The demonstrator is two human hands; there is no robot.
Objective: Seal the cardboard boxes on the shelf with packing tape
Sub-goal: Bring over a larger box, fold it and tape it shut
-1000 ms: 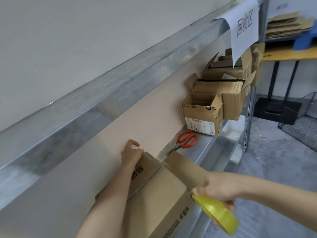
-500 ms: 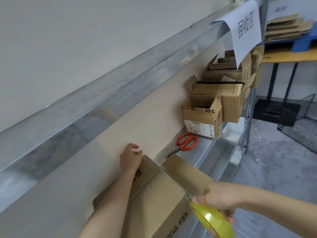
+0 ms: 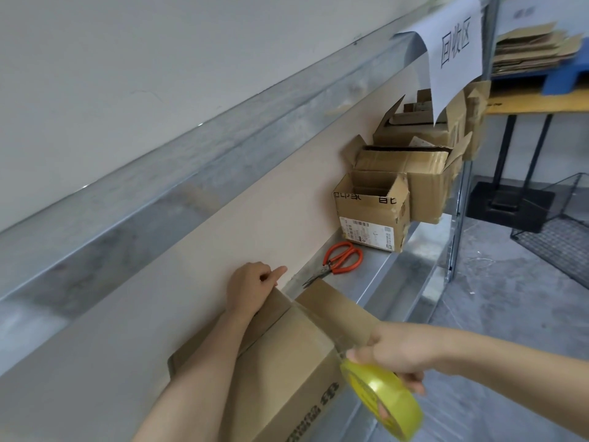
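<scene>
Brown cardboard box [image 3: 287, 362] sits on the metal shelf [image 3: 398, 275], hard against the wall. The left hand [image 3: 251, 288] rests on the box's far corner, fingers curled, forefinger out toward the wall; whether they clutch the edge I cannot tell. At the box's near right corner the right hand [image 3: 398, 349] grips a yellow tape roll [image 3: 382, 400], and a clear strip runs from it over the box top. Beyond the box lie orange scissors [image 3: 341, 258]. Further beyond stand open cardboard boxes [image 3: 369, 218] — a paper sign [image 3: 455, 49] hangs above them.
</scene>
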